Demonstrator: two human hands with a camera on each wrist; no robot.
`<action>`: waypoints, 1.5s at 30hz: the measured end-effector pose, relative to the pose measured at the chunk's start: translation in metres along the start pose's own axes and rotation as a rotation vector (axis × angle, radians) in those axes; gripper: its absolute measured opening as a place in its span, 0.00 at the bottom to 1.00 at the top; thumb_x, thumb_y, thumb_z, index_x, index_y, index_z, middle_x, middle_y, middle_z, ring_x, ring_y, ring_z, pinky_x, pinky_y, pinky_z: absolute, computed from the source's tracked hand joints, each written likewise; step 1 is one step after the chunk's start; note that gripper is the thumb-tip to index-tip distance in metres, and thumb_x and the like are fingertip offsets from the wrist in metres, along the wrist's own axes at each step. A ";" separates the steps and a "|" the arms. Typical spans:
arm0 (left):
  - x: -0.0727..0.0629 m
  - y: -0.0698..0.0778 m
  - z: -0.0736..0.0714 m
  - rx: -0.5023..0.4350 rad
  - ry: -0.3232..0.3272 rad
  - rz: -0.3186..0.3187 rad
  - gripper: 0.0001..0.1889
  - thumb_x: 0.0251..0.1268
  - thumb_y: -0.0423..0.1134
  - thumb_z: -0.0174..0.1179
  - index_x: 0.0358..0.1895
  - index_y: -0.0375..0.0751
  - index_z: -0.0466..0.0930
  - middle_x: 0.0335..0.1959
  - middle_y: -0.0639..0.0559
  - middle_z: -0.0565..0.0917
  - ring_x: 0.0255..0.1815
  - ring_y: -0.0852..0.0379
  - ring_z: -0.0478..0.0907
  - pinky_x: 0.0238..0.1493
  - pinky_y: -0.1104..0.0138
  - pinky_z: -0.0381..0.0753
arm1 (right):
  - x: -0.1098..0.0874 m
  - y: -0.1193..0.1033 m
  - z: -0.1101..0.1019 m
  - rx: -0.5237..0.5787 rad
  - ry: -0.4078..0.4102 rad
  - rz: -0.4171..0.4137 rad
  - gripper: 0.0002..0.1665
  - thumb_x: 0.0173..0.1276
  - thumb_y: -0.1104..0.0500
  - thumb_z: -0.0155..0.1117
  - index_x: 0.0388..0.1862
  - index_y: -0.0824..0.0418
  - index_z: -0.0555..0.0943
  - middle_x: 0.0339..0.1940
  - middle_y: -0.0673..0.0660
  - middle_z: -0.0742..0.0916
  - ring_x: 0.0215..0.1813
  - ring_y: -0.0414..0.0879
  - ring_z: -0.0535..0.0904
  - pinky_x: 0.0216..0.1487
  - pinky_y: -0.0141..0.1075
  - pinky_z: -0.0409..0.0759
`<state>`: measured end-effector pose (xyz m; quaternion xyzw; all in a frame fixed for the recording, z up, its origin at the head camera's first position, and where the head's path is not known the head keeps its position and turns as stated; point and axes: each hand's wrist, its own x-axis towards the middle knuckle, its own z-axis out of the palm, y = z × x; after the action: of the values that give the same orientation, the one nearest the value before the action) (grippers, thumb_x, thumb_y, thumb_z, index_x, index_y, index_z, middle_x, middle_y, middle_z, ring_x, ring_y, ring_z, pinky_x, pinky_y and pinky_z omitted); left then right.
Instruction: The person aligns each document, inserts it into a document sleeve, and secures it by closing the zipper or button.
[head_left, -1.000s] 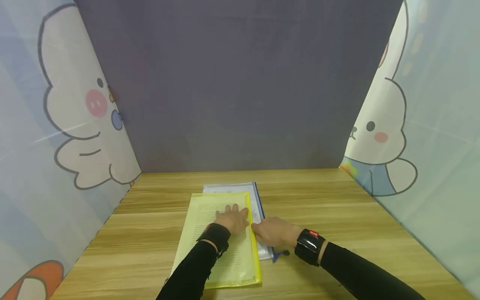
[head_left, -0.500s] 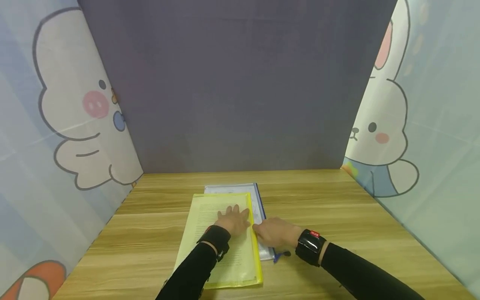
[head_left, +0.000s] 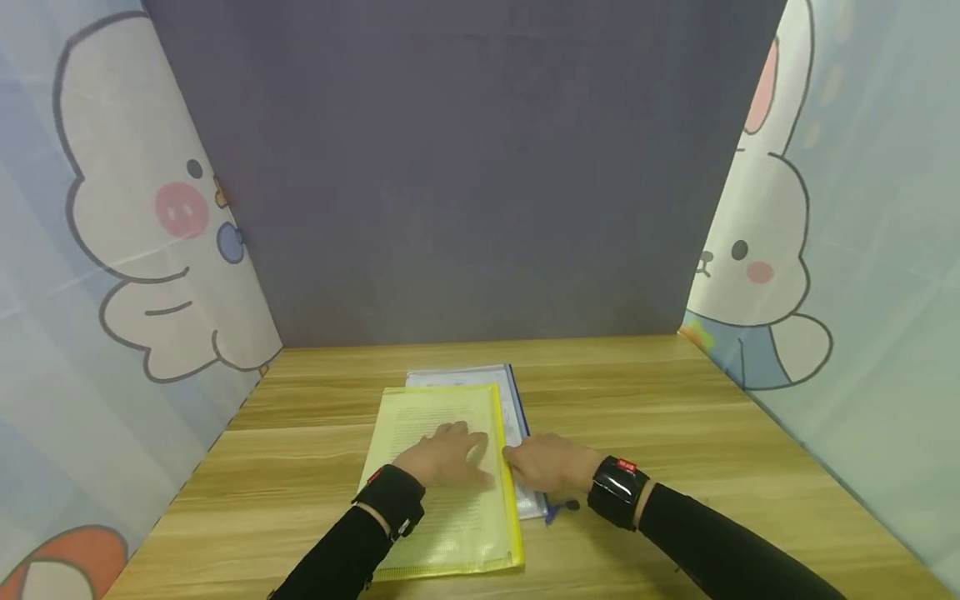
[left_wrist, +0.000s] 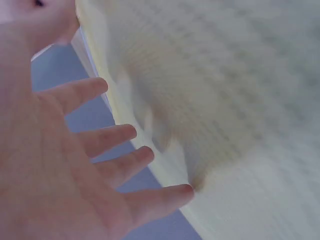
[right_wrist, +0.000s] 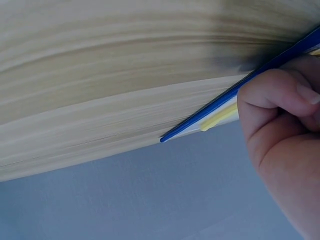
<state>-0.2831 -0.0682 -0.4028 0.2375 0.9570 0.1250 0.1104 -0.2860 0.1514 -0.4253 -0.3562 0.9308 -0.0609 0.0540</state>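
A yellow translucent document pouch (head_left: 420,517), with a printed sheet showing through, lies on the table. Partly beneath it is a clear document pouch (head_left: 457,377) with a blue edge strip (right_wrist: 215,104). My left hand (head_left: 447,458) is over the yellow pouch, its fingers straight and spread. In the left wrist view the fingertips are close to the pouch's surface; whether they touch it I cannot tell. My right hand (head_left: 551,463) has curled fingers and pinches the yellow pouch's right edge. What lies inside that pinch is hidden by the fingers.
A small blue tag with a dark end (head_left: 561,508) sticks out at the lower right corner of the clear pouch. The wooden table (head_left: 675,433) meets a dark grey back panel (head_left: 480,183). Cartoon-printed curtains (head_left: 885,250) hang at both sides.
My left hand has shifted left and toward me over the yellow pouch, coming away from its right edge. The right hand has stayed at that edge, and both pouches lie where they were.
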 end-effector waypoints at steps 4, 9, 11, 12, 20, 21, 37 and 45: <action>-0.011 -0.001 0.003 0.016 -0.046 0.003 0.54 0.48 0.72 0.71 0.78 0.52 0.65 0.79 0.38 0.59 0.79 0.32 0.52 0.69 0.28 0.54 | 0.000 0.000 0.001 0.000 0.001 0.012 0.13 0.83 0.52 0.47 0.35 0.50 0.73 0.22 0.44 0.75 0.22 0.37 0.72 0.26 0.31 0.74; -0.018 0.000 0.008 0.055 -0.071 0.009 0.60 0.41 0.75 0.72 0.80 0.54 0.61 0.81 0.37 0.55 0.80 0.31 0.48 0.69 0.27 0.50 | -0.001 0.000 0.003 0.017 -0.006 0.028 0.13 0.83 0.51 0.47 0.36 0.50 0.74 0.22 0.44 0.75 0.22 0.37 0.73 0.26 0.31 0.74; -0.020 0.001 0.009 0.060 -0.072 0.000 0.60 0.41 0.75 0.72 0.80 0.55 0.60 0.81 0.38 0.54 0.80 0.32 0.47 0.70 0.27 0.48 | -0.001 -0.001 0.003 0.024 -0.004 0.022 0.13 0.83 0.51 0.47 0.36 0.50 0.74 0.22 0.44 0.76 0.22 0.37 0.73 0.26 0.31 0.74; -0.020 0.001 0.009 0.062 -0.073 -0.006 0.60 0.41 0.75 0.72 0.80 0.55 0.60 0.81 0.38 0.54 0.81 0.32 0.47 0.70 0.27 0.48 | -0.001 -0.001 0.002 0.029 -0.003 0.018 0.13 0.83 0.51 0.47 0.36 0.50 0.74 0.22 0.44 0.76 0.22 0.37 0.73 0.26 0.31 0.74; -0.018 0.002 0.008 0.047 -0.082 -0.016 0.59 0.42 0.74 0.72 0.80 0.55 0.60 0.82 0.38 0.53 0.81 0.31 0.46 0.70 0.27 0.47 | -0.001 -0.001 -0.002 -0.003 0.016 -0.009 0.11 0.81 0.54 0.51 0.35 0.51 0.75 0.20 0.44 0.74 0.22 0.37 0.70 0.26 0.31 0.73; -0.018 0.002 0.008 0.042 -0.086 -0.018 0.59 0.42 0.74 0.73 0.80 0.56 0.60 0.82 0.38 0.53 0.81 0.32 0.46 0.71 0.28 0.46 | 0.000 -0.001 -0.002 -0.012 0.020 -0.014 0.11 0.80 0.54 0.52 0.35 0.52 0.75 0.20 0.44 0.73 0.22 0.37 0.69 0.26 0.31 0.72; 0.005 -0.001 0.005 0.073 -0.066 -0.030 0.57 0.47 0.78 0.65 0.80 0.56 0.60 0.82 0.39 0.54 0.81 0.34 0.47 0.72 0.30 0.48 | 0.017 0.014 -0.001 -0.041 0.054 0.024 0.11 0.77 0.56 0.54 0.31 0.53 0.75 0.20 0.45 0.74 0.23 0.38 0.70 0.27 0.32 0.73; 0.016 -0.004 0.000 0.050 -0.053 -0.042 0.55 0.49 0.79 0.63 0.80 0.59 0.60 0.82 0.40 0.53 0.81 0.35 0.46 0.73 0.31 0.45 | 0.028 0.024 -0.001 -0.062 0.058 0.073 0.10 0.77 0.56 0.55 0.32 0.54 0.76 0.22 0.46 0.76 0.26 0.39 0.71 0.30 0.35 0.74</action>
<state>-0.2991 -0.0638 -0.4060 0.2234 0.9613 0.0927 0.1323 -0.3225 0.1501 -0.4293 -0.3215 0.9459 -0.0404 0.0180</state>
